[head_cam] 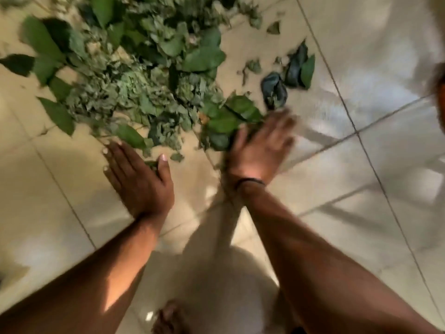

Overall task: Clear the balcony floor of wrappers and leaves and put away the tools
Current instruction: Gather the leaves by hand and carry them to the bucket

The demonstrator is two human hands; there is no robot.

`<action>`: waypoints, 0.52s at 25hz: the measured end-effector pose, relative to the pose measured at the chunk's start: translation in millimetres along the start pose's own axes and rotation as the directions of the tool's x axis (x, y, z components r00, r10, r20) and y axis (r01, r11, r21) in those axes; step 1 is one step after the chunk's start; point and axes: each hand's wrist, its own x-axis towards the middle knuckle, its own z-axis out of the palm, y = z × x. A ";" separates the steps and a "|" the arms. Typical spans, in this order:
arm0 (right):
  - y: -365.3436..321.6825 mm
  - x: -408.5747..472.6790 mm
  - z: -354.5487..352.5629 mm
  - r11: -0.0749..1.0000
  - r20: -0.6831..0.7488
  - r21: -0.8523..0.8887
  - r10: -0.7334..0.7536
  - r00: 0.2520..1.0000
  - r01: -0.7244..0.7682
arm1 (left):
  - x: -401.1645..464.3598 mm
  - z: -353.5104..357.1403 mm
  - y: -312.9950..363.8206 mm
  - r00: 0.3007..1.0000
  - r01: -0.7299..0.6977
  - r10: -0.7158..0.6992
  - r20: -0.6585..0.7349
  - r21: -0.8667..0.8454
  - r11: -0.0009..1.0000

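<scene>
A big heap of green leaves and dried bits [134,68] covers the pale tiled floor [361,68] in the upper left. My left hand [137,177] lies flat on the tiles at the heap's near edge, fingers straight, with a leaf scrap by the thumb. My right hand [262,145], blurred by motion and wearing a dark wristband, has straight fingers against a clump of large leaves [228,119] at the heap's right edge. Two dark crumpled leaves [274,90] and a green one [307,71] lie apart to the right.
My bare foot [168,317] shows at the bottom centre. Something orange and dark [440,97] cuts in at the right edge. Loose leaf scraps [274,27] are scattered beyond the heap. Shiny tiles with grout lines stretch to the right.
</scene>
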 end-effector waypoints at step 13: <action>-49.0 60.1 -15.2 0.950 -0.330 0.211 -0.154 0.931 0.231 | 21.9 -12.9 6.7 0.937 -0.348 0.343 0.072 0.084 0.934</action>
